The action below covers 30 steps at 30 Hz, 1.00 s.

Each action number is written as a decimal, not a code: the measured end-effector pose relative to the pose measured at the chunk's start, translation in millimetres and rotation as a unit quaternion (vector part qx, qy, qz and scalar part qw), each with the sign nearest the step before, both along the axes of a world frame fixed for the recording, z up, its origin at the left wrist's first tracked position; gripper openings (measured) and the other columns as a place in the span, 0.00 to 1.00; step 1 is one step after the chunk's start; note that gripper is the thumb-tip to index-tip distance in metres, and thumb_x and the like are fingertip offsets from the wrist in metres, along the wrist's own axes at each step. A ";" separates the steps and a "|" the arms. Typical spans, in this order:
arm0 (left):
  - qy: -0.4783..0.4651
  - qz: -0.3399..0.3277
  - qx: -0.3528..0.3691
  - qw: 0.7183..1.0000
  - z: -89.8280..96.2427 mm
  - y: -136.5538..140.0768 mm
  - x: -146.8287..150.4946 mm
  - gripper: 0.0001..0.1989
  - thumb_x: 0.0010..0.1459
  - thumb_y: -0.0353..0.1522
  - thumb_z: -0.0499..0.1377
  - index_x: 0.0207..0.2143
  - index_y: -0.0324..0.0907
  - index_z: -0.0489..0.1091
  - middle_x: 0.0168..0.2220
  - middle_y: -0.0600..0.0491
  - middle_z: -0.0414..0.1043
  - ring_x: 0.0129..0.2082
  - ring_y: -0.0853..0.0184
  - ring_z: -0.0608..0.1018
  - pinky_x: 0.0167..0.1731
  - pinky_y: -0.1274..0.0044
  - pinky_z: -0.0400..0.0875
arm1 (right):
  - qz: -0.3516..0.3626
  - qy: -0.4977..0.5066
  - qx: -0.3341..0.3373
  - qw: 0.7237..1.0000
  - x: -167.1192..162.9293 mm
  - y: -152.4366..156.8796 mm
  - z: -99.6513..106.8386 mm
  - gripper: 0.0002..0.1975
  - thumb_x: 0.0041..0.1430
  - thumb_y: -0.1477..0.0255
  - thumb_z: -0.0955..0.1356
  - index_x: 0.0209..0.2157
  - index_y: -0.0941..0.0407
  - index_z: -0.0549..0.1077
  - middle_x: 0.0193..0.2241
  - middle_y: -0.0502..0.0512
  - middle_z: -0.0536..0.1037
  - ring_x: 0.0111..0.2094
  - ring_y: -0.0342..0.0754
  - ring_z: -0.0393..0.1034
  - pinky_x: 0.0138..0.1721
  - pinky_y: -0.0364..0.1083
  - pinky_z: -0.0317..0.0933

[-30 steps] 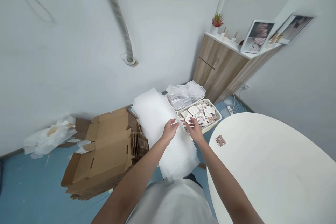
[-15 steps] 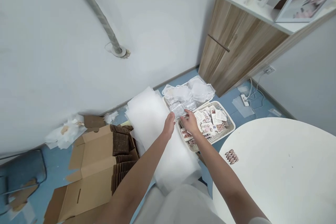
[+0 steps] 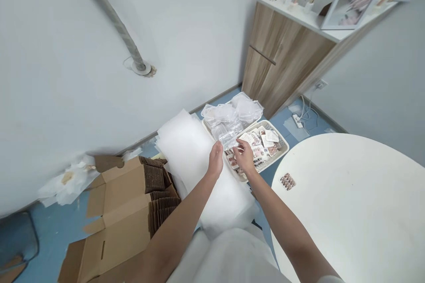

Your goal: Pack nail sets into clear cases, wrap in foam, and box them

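Observation:
Between my two hands is a clear plastic case (image 3: 228,140), shiny and see-through, at the near edge of the back basket. My left hand (image 3: 215,159) closes on its left end, thumb up. At its right end, my right hand (image 3: 244,155) pinches the plastic with curled fingers. The back basket (image 3: 207,129) is heaped with more clear plastic packaging (image 3: 229,115). Under and beside my right hand stands a cream basket (image 3: 282,150) full of press-on nail sets on cards (image 3: 259,152).
White foam sheets (image 3: 186,141) lie stacked left of the baskets. Flattened cardboard boxes (image 3: 122,203) spread farther left. A round white table (image 3: 348,203) at right bears one nail set (image 3: 287,181). Behind stand a wooden cabinet (image 3: 282,53) and a power strip (image 3: 297,120).
The clear plastic case has risen slightly out of the back basket, now between both hands. My left hand has closed in on it. The camera view has turned a little right.

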<state>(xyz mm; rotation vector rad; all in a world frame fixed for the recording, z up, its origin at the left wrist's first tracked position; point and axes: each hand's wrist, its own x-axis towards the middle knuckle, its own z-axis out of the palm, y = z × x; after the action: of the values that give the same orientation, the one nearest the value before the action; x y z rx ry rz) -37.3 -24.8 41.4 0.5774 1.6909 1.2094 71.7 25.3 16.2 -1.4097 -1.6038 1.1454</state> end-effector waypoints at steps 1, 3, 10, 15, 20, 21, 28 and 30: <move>-0.001 -0.004 0.003 1.000 0.4 -7.5 3.1 0.28 0.55 0.48 0.45 0.54 0.44 0.54 0.57 0.48 0.54 0.56 0.63 0.59 0.49 0.73 0.59 | -0.014 0.009 0.004 1.000 5.3 -9.3 3.5 0.18 0.50 0.67 0.62 0.44 0.56 0.66 0.43 0.59 0.68 0.37 0.46 0.66 0.36 0.47 0.64; -0.005 -0.012 0.009 1.000 0.8 -24.6 10.1 0.28 0.55 0.47 0.46 0.55 0.44 0.52 0.55 0.47 0.57 0.55 0.63 0.61 0.48 0.73 0.60 | -0.043 0.020 0.012 0.999 17.0 -31.4 10.2 0.17 0.50 0.66 0.63 0.42 0.57 0.67 0.42 0.59 0.68 0.35 0.45 0.66 0.35 0.47 0.64; -0.108 -0.098 0.007 0.989 2.0 -97.5 39.0 0.28 0.54 0.43 0.51 0.56 0.45 0.49 0.47 0.46 0.64 0.42 0.66 0.72 0.40 0.74 0.66 | -0.155 0.065 -0.029 0.985 66.1 -130.5 25.8 0.17 0.48 0.63 0.64 0.39 0.57 0.67 0.32 0.55 0.73 0.28 0.45 0.67 0.28 0.45 0.63; -0.175 -0.259 -0.009 0.950 3.0 -135.3 68.6 0.23 0.52 0.43 0.53 0.48 0.43 0.62 0.38 0.48 0.70 0.37 0.66 0.73 0.38 0.73 0.65 | -0.245 0.148 -0.103 0.953 110.8 -192.1 35.9 0.19 0.45 0.63 0.66 0.40 0.55 0.65 0.30 0.52 0.73 0.25 0.44 0.68 0.24 0.44 0.62; -0.187 -0.355 -0.025 0.916 7.3 -152.1 112.2 0.18 0.48 0.43 0.56 0.38 0.42 0.69 0.35 0.49 0.71 0.37 0.66 0.73 0.37 0.74 0.65 | -0.328 0.185 -0.082 0.923 157.8 -236.7 46.2 0.19 0.43 0.65 0.68 0.38 0.55 0.66 0.35 0.54 0.73 0.28 0.45 0.69 0.31 0.46 0.64; -0.191 -0.367 -0.028 0.910 8.2 -154.3 122.1 0.18 0.47 0.43 0.57 0.37 0.41 0.69 0.36 0.49 0.71 0.37 0.66 0.73 0.36 0.75 0.66 | -0.339 0.189 -0.084 0.918 166.5 -244.8 47.3 0.19 0.43 0.65 0.68 0.38 0.56 0.66 0.31 0.53 0.74 0.28 0.45 0.70 0.32 0.47 0.64; -0.216 -0.437 -0.052 0.872 10.5 -166.7 200.1 0.20 0.44 0.41 0.61 0.37 0.39 0.68 0.34 0.48 0.71 0.30 0.70 0.74 0.34 0.75 0.68 | -0.427 0.249 -0.069 0.867 224.5 -302.2 48.2 0.15 0.42 0.63 0.69 0.32 0.56 0.67 0.24 0.51 0.74 0.29 0.46 0.70 0.37 0.49 0.64; -0.202 -0.449 -0.050 0.869 10.0 -170.7 223.6 0.21 0.44 0.40 0.62 0.40 0.39 0.66 0.33 0.49 0.71 0.30 0.70 0.74 0.34 0.75 0.68 | -0.444 0.261 -0.067 0.855 243.8 -318.2 46.0 0.14 0.42 0.62 0.69 0.29 0.56 0.68 0.25 0.51 0.74 0.30 0.46 0.70 0.37 0.49 0.64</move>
<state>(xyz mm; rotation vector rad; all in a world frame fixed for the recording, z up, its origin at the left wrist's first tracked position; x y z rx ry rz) 186.4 -195.5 51.4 0.8450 0.9146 0.4969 315.5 -292.9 62.2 -1.4894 -0.3821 0.9323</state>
